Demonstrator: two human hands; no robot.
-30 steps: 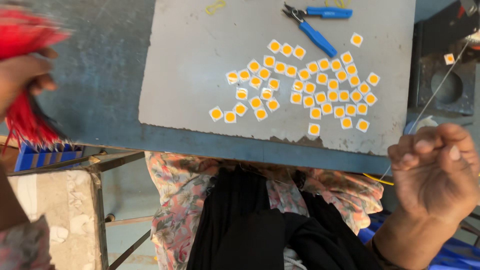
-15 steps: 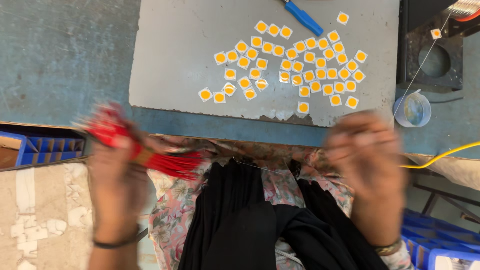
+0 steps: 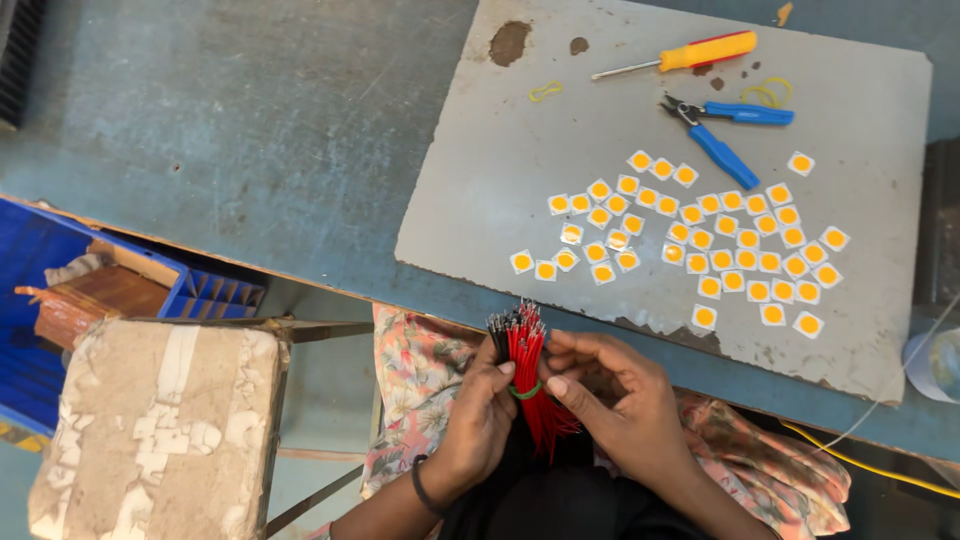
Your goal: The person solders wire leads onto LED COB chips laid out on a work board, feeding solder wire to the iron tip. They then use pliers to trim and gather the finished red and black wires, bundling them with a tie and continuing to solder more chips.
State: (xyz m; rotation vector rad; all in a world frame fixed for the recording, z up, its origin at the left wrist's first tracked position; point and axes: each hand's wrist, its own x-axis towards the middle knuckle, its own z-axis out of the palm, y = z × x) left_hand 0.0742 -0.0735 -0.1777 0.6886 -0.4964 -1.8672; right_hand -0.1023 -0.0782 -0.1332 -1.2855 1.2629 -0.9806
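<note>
A bundle of thin red and black wires point(image 3: 524, 365), bound by a green band, stands upright over my lap. My left hand point(image 3: 478, 420) grips it from the left and my right hand point(image 3: 615, 400) pinches it from the right at the band. Beyond the hands, several small white square chips with orange centres point(image 3: 700, 235) lie spread on a grey board point(image 3: 470, 180) on the blue-grey table point(image 3: 250, 130).
A screwdriver with an orange and red handle point(image 3: 680, 55) and blue-handled pliers point(image 3: 725, 130) lie at the board's far side. A blue crate point(image 3: 40, 260) and a worn taped box point(image 3: 160, 420) sit at left. A yellow wire point(image 3: 860, 460) runs at lower right.
Both hands have come together over the lap on the wire bundle, which earlier was in the left hand at the far left. The view has shifted to show more of the table.
</note>
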